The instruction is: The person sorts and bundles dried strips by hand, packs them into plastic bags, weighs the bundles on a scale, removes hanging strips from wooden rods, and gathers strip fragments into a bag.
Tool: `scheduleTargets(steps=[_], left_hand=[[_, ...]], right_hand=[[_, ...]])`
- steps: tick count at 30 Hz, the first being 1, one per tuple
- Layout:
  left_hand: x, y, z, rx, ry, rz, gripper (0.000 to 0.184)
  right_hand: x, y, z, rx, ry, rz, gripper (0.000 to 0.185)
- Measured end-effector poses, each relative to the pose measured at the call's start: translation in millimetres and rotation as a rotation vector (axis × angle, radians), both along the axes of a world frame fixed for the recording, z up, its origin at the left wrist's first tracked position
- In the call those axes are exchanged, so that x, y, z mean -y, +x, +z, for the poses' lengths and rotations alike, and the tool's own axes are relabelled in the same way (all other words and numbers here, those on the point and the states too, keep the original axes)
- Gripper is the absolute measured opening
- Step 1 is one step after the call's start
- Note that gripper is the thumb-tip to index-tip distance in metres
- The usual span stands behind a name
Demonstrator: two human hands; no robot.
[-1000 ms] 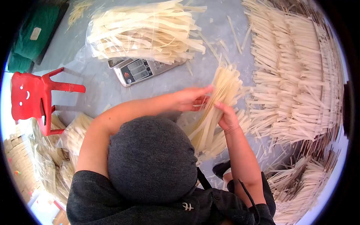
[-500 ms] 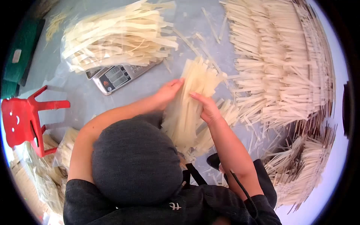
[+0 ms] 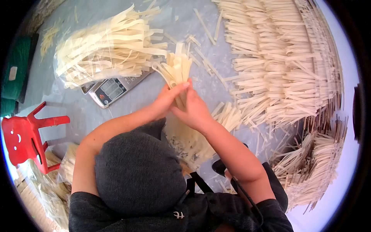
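Observation:
Both of my hands are wrapped round one bundle of flat dried noodles, pale cream strips whose upper ends fan out above my fingers. My left hand grips it from the left side. Closing round the right side is my right hand, with the fingertips of both hands meeting at the front. The lower part of the bundle is mostly hidden by my hands. Below them, more loose noodles lie close to my body. A clear bag of noodles rests on the digital scale at the upper left.
Long rows of stacked noodles fill the right side, with another heap below them. A red stool stands at the left, near filled plastic bags. Green material lies at the far left. Stray strips are scattered over the grey surface.
My hands have come together round the noodles, squeezing the flat, spread bundle into a tight one. The bundle has moved left, and its top now flares. The whole view has shifted slightly.

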State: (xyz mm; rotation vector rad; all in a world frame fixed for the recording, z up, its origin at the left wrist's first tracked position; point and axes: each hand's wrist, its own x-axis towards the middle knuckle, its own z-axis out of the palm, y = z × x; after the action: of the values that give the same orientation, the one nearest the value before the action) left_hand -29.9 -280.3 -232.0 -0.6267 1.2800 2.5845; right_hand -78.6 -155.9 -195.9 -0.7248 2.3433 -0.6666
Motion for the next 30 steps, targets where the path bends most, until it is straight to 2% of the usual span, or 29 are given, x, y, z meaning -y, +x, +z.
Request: scheduleTargets(steps=[2, 3, 5, 6, 7, 9, 11, 12, 14, 15, 17, 18, 20, 21, 23, 24, 26, 27, 29, 30], left_hand=[[4, 5, -1, 0.014, 0.071, 0.042, 0.061], [4, 7, -1, 0.017, 0.072, 0.045, 0.061], [3, 6, -1, 0.034, 0.151, 0.039, 0.058], [2, 5, 6, 0.032, 0.153, 0.039, 0.058], [0, 4, 14, 0.046, 0.120, 0.051, 0.056], [-6, 3, 17, 0.061, 0.087, 0.064, 0.054], [-4, 4, 11, -0.023, -0.051, -0.119, 0.058], [-1, 4, 11, -0.016, -0.067, -0.101, 0.058], [0, 1, 14, -0.032, -0.024, -0.096, 0.058], [0, 0, 18, -0.028, -0.029, -0.085, 0.058], [0, -2, 25, -0.070, 0.130, 0.010, 0.055], [2, -2, 28, -0.072, 0.133, 0.017, 0.055], [4, -4, 31, -0.031, 0.284, -0.096, 0.055], [3, -4, 31, -0.036, 0.289, -0.095, 0.055], [-4, -1, 30, -0.168, -0.058, -0.177, 0.055], [-6, -1, 32, -0.171, -0.052, -0.182, 0.055], [-2, 0, 39, -0.196, -0.067, -0.196, 0.057], [2, -1, 44, -0.193, -0.074, -0.188, 0.057], [13, -2, 55, -0.218, -0.047, -0.373, 0.059], [15, -1, 57, -0.207, -0.057, -0.354, 0.059]], right_hand=[[-20, -3, -3, 0.077, -0.213, 0.068, 0.089], [-26, -8, -1, 0.079, -0.212, 0.070, 0.089], [-30, -19, 1, 0.747, -0.532, -0.340, 0.074], [-32, -17, -9, 0.744, -0.530, -0.340, 0.074], [-34, -11, -26, 0.434, -0.527, -0.249, 0.073], [-33, 0, -29, 0.127, -0.516, -0.155, 0.072], [-25, 10, -23, 0.252, -0.403, -0.319, 0.073], [-18, 11, -9, 0.264, -0.416, -0.301, 0.073], [-15, 10, 18, 0.314, -0.157, -0.238, 0.071], [-15, 11, 13, 0.320, -0.161, -0.226, 0.071], [-19, 11, 1, 0.223, -0.619, -0.235, 0.089], [-24, 11, 1, 0.223, -0.615, -0.228, 0.089], [-34, 10, 4, 0.643, -0.755, -0.583, 0.088], [-37, 7, 6, 0.639, -0.751, -0.580, 0.088], [-45, 6, 11, 0.629, -0.391, -0.229, 0.075], [-46, 11, 11, 0.625, -0.387, -0.236, 0.075], [-39, 21, 11, 0.377, -0.370, -0.258, 0.056], [-37, 23, 16, 0.382, -0.373, -0.249, 0.056], [-29, 26, 27, 0.317, -0.540, -0.256, 0.034], [-29, 28, 25, 0.332, -0.545, -0.237, 0.034]])
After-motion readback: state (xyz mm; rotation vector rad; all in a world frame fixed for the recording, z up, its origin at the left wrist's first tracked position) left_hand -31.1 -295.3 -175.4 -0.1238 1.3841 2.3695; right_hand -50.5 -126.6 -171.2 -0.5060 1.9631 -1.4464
